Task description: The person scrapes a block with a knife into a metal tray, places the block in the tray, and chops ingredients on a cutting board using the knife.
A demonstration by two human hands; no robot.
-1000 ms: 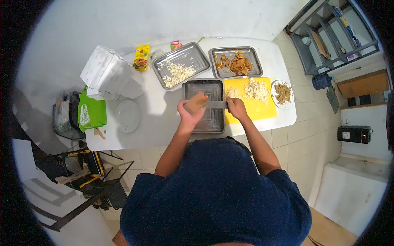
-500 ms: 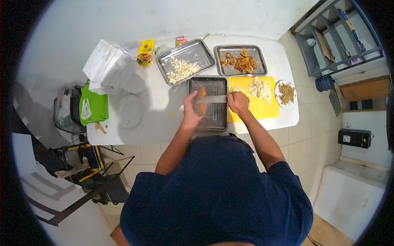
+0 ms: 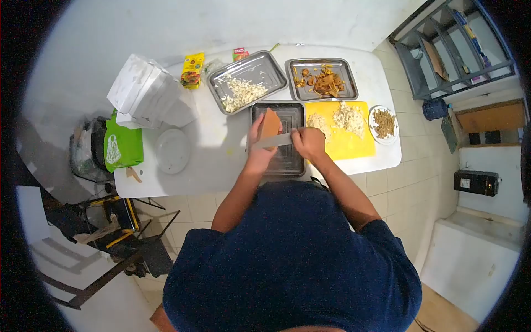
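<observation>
My left hand (image 3: 258, 149) is closed around an orange-brown slab (image 3: 270, 123), held tilted over a dark metal tray (image 3: 290, 161). Whether the slab is food or a stone I cannot tell. In my right hand (image 3: 310, 144) is a knife (image 3: 274, 141), its wide blade pointing left and lying across the slab's lower part. The handle is hidden by my fingers. Just right of this tray, a yellow cutting board (image 3: 354, 148) carries piles of pale chopped pieces.
Behind are a metal tray (image 3: 273, 64) of pale shreds and another tray (image 3: 353, 65) of orange-brown pieces. A white plate (image 3: 374, 134) of brown bits stands right. Leftward are a clear round lid or plate (image 3: 173, 150), white boxes (image 3: 138, 88), a yellow packet (image 3: 192, 71) and a green bag (image 3: 124, 146).
The slab has turned so its broad face shows. My right hand and the knife have moved slightly left and down, and the blade now crosses the slab lower.
</observation>
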